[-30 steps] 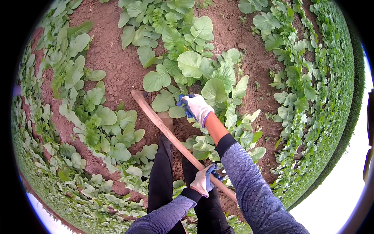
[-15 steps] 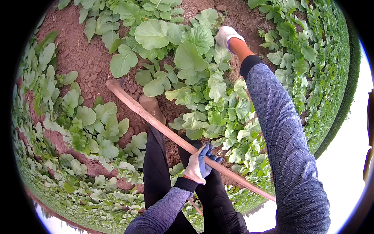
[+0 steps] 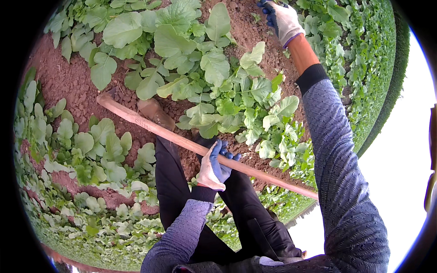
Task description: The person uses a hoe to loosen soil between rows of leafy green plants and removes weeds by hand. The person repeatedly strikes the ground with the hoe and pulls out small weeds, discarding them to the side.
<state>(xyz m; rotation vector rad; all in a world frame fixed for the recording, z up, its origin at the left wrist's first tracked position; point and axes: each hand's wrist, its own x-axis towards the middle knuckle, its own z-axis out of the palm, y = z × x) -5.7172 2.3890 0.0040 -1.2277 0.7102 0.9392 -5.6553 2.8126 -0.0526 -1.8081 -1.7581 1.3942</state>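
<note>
Clearly the left hand (image 3: 215, 164) grips the wooden handle (image 3: 191, 144), which slants across the soil (image 3: 73, 82) near the legs. The right hand (image 3: 282, 18) reaches far over the leafy plants (image 3: 218, 86), seemingly open; better to keep the handle steady and low.

Reddish soil (image 3: 73, 86) under leafy plants (image 3: 214, 68)

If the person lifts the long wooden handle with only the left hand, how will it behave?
The handle looks stiff, so it probably won't bend. The left hand grips mid-length, and the far end rests on soil, so that end may dip. The gloved grip probably won't slip.
</note>
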